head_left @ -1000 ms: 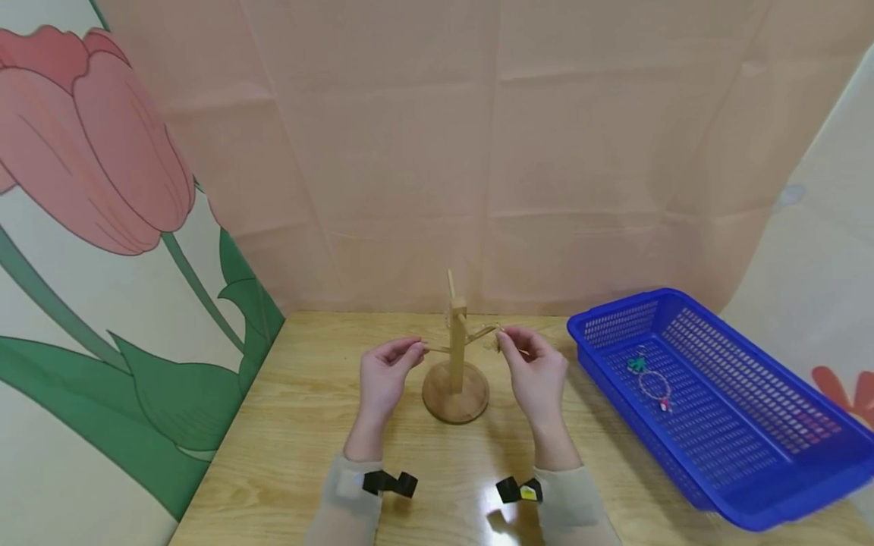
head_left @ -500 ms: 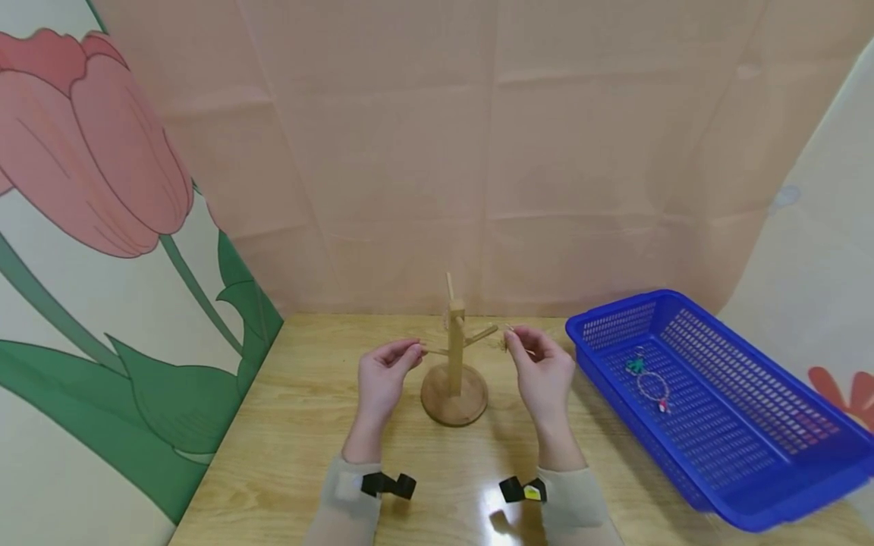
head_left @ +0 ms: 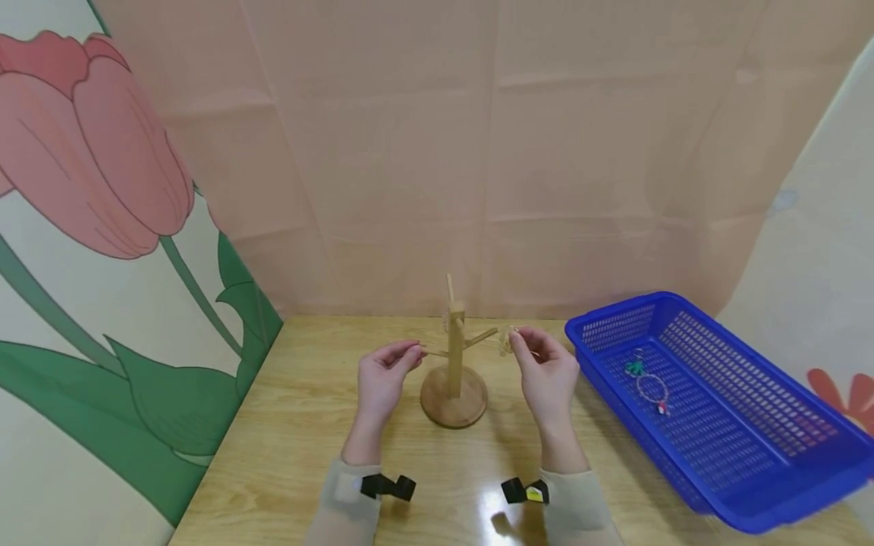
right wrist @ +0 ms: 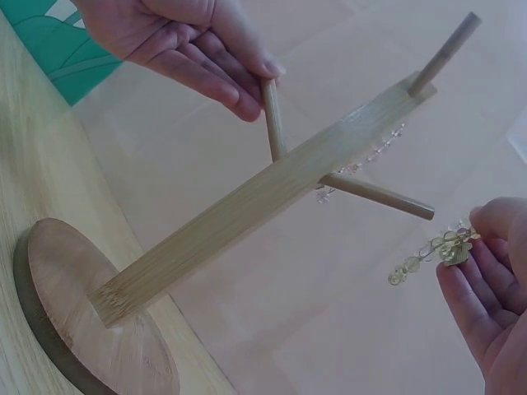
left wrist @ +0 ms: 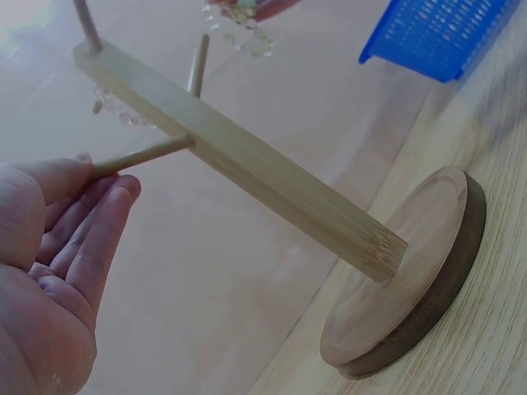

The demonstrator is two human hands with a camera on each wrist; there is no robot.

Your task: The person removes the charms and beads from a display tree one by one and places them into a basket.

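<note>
At the wooden stand [head_left: 454, 364], our left hand [head_left: 384, 377] pinches a peg while our right hand [head_left: 544, 369] pinches a beaded bracelet [right wrist: 430, 253] just beside another; hanging seems next.

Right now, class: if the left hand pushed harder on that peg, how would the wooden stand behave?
The wooden stand looks stiff, so probably no bending. Its post is tall and thin, so it might tip, though the broad round base should resist. The left hand holds one peg, likely steadying it.

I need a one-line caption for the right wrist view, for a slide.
Right hand pinches a beaded bracelet near a peg of the wooden stand; left hand holds another peg.
</note>
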